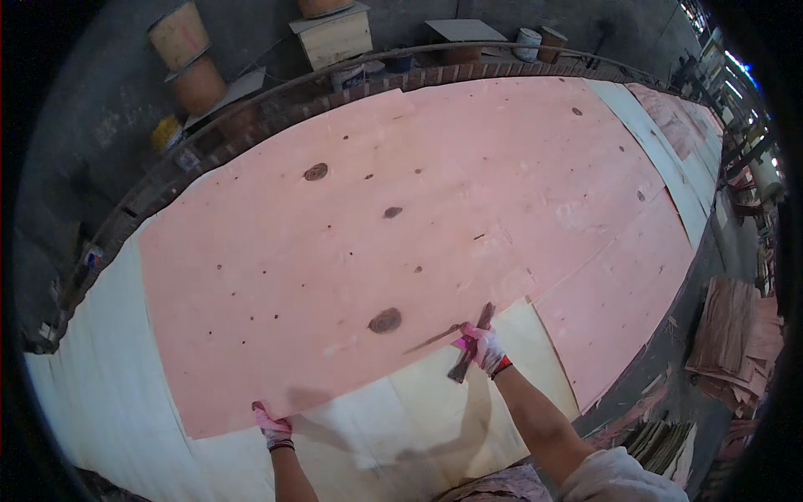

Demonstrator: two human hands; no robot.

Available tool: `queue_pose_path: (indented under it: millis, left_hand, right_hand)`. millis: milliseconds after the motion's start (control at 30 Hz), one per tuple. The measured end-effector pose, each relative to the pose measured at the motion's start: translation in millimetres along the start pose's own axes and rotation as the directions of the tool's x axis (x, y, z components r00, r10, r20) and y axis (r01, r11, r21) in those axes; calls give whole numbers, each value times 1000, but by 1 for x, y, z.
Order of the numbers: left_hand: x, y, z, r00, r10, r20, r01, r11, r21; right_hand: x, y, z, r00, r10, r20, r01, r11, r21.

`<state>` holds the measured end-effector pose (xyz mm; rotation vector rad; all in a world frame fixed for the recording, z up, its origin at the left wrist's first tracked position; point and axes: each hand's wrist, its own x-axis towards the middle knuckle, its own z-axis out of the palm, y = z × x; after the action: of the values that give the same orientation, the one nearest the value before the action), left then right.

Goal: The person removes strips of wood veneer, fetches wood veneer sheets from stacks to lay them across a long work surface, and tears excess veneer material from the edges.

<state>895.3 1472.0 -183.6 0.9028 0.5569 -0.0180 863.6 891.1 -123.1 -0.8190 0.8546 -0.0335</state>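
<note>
A large pink wood veneer sheet [276, 217] with dark knots lies over pale cream sheets [418, 410]. At its near edge, toward the left, my left hand [274, 427] in a pink-stained white glove has its fingers closed on the sheet's border. My right hand [483, 347], gloved the same way, is closed around a dark tool [459, 370] with a bar-like body and a thin pointed piece reaching left. The tool's exact kind is unclear. It is held over the pink sheet's near edge, beside an exposed cream corner.
A second pink sheet [619, 309] lies at right, with pale strips [657, 151] beyond. A dark rail [276, 90] borders the far side; behind it stand drums [199, 85], a box [335, 40] and a white bucket [526, 45]. Stacked veneer [726, 326] sits on the right floor.
</note>
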Motion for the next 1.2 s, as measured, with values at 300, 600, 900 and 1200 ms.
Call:
queue_pose_path:
  millis: [300, 600, 900, 1200]
  left_hand:
    - [-23, 18, 67, 958, -176, -227, 178, 984, -11]
    - [-5, -5, 36, 874, -91, -478, 269, 908, 320]
    - [4, 19, 51, 687, -189, -702, 540, 779, 318]
    - [-48, 24, 99, 889, -42, -455, 256, 871, 419]
  right_hand:
    - [-14, 8, -7, 997, -25, 77, 13, 988, 153]
    - [-10, 20, -12, 989, -119, -93, 143, 934, 328]
    - [-14, 19, 3, 980, -97, -174, 136, 964, 226]
    - [6, 13, 4, 960, -31, -279, 59, 994, 93]
